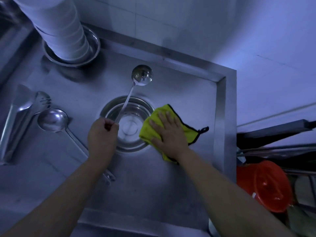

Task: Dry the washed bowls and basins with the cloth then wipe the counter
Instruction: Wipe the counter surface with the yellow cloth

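Observation:
A yellow cloth (189, 132) with a black edge lies on the steel counter (171, 177), partly over the rim of a steel bowl (130, 120) in the middle. My right hand (168, 132) presses flat on the cloth with straight fingers. My left hand (102, 134) grips the handle of a steel ladle (142, 75), whose cup points away over the counter beyond the bowl. At the back left a tall stack of white bowls (63, 31) stands in a steel basin (89, 53).
A second ladle (52, 119) and a pair of steel tongs (18, 117) lie at the left. The counter has a raised rim (220, 117) at the right and back. A red bucket (266, 185) and dark clutter sit beyond the right edge. A tiled wall (188, 23) is behind.

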